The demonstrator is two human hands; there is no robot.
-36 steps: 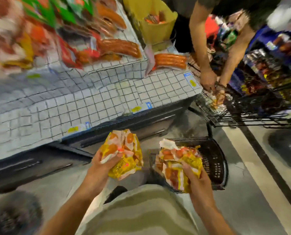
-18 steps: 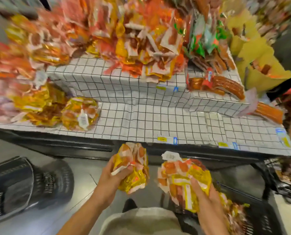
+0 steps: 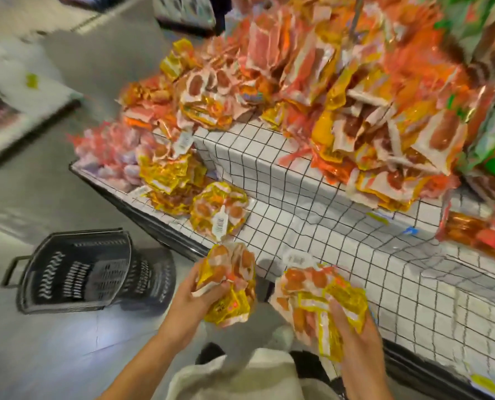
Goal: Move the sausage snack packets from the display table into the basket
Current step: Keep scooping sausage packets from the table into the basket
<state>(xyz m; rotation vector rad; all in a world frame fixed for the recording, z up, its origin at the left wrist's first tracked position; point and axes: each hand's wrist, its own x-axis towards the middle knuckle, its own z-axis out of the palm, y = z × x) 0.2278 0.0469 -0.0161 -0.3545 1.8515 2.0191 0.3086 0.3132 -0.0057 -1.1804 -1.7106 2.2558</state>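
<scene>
A left hand (image 3: 192,298) grips a yellow sausage packet bundle (image 3: 229,287); a right hand (image 3: 356,339) clutches another bundle (image 3: 315,298). Both are held beside the checked display table (image 3: 312,226). A black basket (image 3: 78,272) stands on the floor, left, well apart.

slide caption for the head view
Both hands hold sausage packets beside an empty basket.

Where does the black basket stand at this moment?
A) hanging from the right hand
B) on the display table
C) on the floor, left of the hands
C: the black basket sits on the grey floor, left of the left hand; both hands hold packets.
</scene>
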